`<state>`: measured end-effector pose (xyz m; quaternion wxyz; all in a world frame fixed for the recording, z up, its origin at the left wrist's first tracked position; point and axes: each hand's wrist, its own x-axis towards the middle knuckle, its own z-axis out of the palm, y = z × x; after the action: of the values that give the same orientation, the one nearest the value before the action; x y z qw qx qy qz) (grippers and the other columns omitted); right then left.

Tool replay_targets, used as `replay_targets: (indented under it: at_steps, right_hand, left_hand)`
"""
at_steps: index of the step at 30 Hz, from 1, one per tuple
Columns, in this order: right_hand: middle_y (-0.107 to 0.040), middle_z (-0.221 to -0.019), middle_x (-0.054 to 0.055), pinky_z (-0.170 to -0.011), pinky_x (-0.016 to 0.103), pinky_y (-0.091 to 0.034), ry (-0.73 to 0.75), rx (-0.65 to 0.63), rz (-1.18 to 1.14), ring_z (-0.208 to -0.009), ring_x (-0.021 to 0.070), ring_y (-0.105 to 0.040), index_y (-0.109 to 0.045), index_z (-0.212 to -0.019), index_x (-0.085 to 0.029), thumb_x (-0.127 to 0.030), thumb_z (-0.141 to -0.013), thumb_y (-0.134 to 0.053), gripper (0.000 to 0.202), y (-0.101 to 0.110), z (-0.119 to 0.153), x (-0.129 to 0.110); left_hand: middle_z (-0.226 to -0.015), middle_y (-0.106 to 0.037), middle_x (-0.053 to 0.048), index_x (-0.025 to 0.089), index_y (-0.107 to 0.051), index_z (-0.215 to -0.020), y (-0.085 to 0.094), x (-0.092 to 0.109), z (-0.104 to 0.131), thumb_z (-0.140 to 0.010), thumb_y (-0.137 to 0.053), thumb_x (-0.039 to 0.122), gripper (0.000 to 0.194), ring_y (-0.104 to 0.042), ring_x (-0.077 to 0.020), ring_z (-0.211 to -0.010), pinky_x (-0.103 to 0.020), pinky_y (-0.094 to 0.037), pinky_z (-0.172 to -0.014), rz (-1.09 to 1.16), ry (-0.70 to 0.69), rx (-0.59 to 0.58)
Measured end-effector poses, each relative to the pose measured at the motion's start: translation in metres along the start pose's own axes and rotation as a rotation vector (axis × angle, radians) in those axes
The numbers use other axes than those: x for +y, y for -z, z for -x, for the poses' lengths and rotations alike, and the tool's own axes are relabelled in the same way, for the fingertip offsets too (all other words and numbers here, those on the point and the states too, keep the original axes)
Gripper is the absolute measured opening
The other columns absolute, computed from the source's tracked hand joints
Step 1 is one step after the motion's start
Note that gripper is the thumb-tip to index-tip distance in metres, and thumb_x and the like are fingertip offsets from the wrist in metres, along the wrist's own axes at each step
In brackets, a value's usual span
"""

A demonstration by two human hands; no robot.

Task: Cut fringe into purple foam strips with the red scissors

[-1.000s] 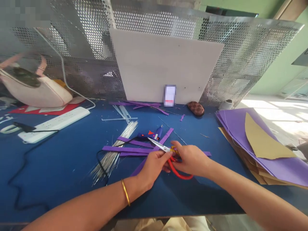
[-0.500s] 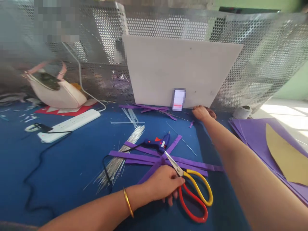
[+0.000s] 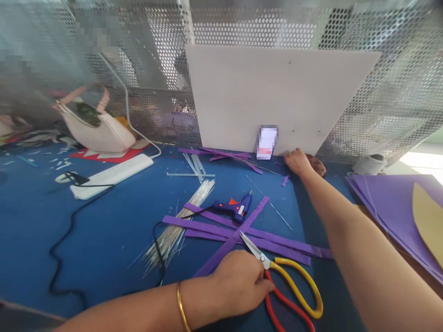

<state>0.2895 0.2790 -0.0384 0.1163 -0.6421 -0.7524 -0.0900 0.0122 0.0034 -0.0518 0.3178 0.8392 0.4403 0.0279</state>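
Note:
My left hand [image 3: 242,281] is closed at the near side of the table, thumb and fingers on the red handle of the scissors [image 3: 266,265] just below the pivot. The scissors have red and yellow handles, and their tips lie over crossed purple strips [image 3: 221,233]. Just beyond is a blue glue gun [image 3: 238,207] with an orange trigger. My right hand [image 3: 297,162] is stretched out to the foot of the white board, fingers curled down beside a brown patterned object [image 3: 316,165]. Whatever its fingertips hold is hidden.
A bundle of thin wires [image 3: 180,226] lies left of the strips. A phone [image 3: 267,143] leans on the white board [image 3: 277,92]. Further left are a power strip [image 3: 114,175] and a white handbag [image 3: 98,131]. Purple sheets [image 3: 391,198] lie at right, near a white roll [image 3: 369,164].
The camera view has shifted, moving the scene slightly rightward. My left hand sits a little nearer me with the scissors. My right hand stays by the board, the brown object now more exposed.

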Motion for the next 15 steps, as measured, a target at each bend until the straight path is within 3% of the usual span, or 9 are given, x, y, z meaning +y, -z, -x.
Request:
replay_targets:
  at_steps: [3, 5, 8, 11, 13, 15]
  right_hand:
    - [-0.061, -0.118, 0.011, -0.091, 0.045, -0.049, -0.075, 0.054, -0.236, -0.106, 0.0235, -0.06, -0.061, -0.114, -0.013, -0.032, -0.093, -0.058, 0.028, 0.015, 0.014, -0.014]
    - [-0.064, -0.115, 0.013, -0.091, 0.043, -0.046, -0.12, 0.093, -0.422, -0.107, 0.0245, -0.059, -0.063, -0.108, -0.012, -0.029, -0.094, -0.052, 0.024, 0.028, 0.031, -0.03]
    - [-0.07, -0.104, 0.011, -0.083, 0.036, -0.048, -0.111, 0.067, -0.748, -0.099, 0.0229, -0.063, -0.065, -0.103, -0.012, -0.031, -0.089, -0.053, 0.026, 0.048, 0.072, -0.062]
    - [-0.072, -0.092, 0.006, -0.08, 0.033, -0.049, -0.063, -0.032, -1.058, -0.089, 0.0203, -0.066, -0.068, -0.09, -0.015, -0.036, -0.078, -0.066, 0.024, 0.065, 0.129, -0.094]
    - [-0.072, -0.085, 0.004, -0.079, 0.034, -0.05, -0.066, -0.083, -1.227, -0.083, 0.0189, -0.065, -0.068, -0.082, -0.017, -0.037, -0.072, -0.071, 0.022, 0.071, 0.167, -0.111]
    - [-0.071, -0.083, 0.002, -0.079, 0.033, -0.049, -0.101, -0.101, -1.359, -0.08, 0.0171, -0.064, -0.069, -0.079, -0.018, -0.037, -0.07, -0.073, 0.021, 0.073, 0.197, -0.125]
  left_hand:
    - [-0.049, -0.058, -0.002, 0.02, -0.064, -0.053, 0.008, -0.001, -0.002, -0.078, -0.062, 0.045, 0.036, -0.05, -0.015, -0.045, -0.027, -0.025, -0.045, 0.12, -0.001, -0.065]
    - [-0.048, -0.055, 0.001, 0.02, -0.065, -0.057, 0.016, -0.002, -0.003, -0.078, -0.062, 0.042, 0.031, -0.049, -0.0128, -0.045, -0.025, -0.03, -0.047, 0.314, -0.011, -0.031]
    - [-0.056, -0.06, 0.002, 0.018, -0.069, -0.08, 0.032, -0.003, -0.005, -0.083, -0.059, 0.038, 0.023, -0.055, -0.0123, -0.051, -0.023, -0.039, -0.052, 0.694, -0.009, 0.214]
    - [-0.082, -0.07, -0.004, 0.017, -0.069, -0.099, 0.045, -0.004, -0.004, -0.083, -0.06, 0.036, 0.026, -0.064, -0.0158, -0.074, -0.024, -0.046, -0.061, 0.909, 0.008, 0.495]
    - [-0.102, -0.071, -0.009, 0.017, -0.069, -0.104, 0.048, -0.002, -0.002, -0.084, -0.061, 0.041, 0.032, -0.065, -0.0192, -0.089, -0.026, -0.049, -0.068, 1.025, -0.009, 0.471]
    - [-0.106, -0.071, -0.011, 0.016, -0.07, -0.103, 0.045, -0.001, -0.001, -0.083, -0.062, 0.046, 0.037, -0.066, -0.0206, -0.091, -0.027, -0.049, -0.068, 1.092, -0.015, 0.358]
